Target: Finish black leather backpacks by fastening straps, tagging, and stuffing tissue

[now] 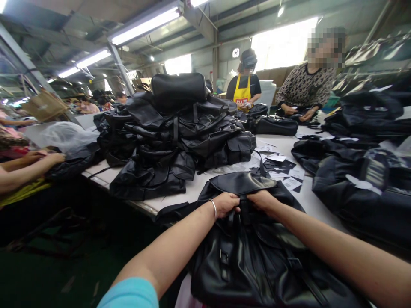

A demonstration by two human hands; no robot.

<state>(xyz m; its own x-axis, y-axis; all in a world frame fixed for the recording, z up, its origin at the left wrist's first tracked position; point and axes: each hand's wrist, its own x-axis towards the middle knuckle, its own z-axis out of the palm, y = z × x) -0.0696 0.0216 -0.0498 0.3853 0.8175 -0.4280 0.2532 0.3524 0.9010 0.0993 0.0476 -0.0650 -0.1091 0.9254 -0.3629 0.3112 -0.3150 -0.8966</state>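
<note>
At the near edge of the table (310,192), right before us, lies a black bag (253,261). We hold the lower edge of its flap (240,183) with both hands, the left hand (227,204) and the right hand (265,202) on either side of a strap (244,211), fingers curled in close; our right fingertips are partly hidden. Beyond the bag we see a heap (176,128) of black bags on the left, scattered cards (281,164) on the right, and a co-worker in a yellow apron (243,90).

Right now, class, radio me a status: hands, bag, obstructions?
Left hand, right hand: both gripping backpack at flap edge. Backpack: black, front creased. Loose cards, bag pile beyond, apart from hands.
</note>
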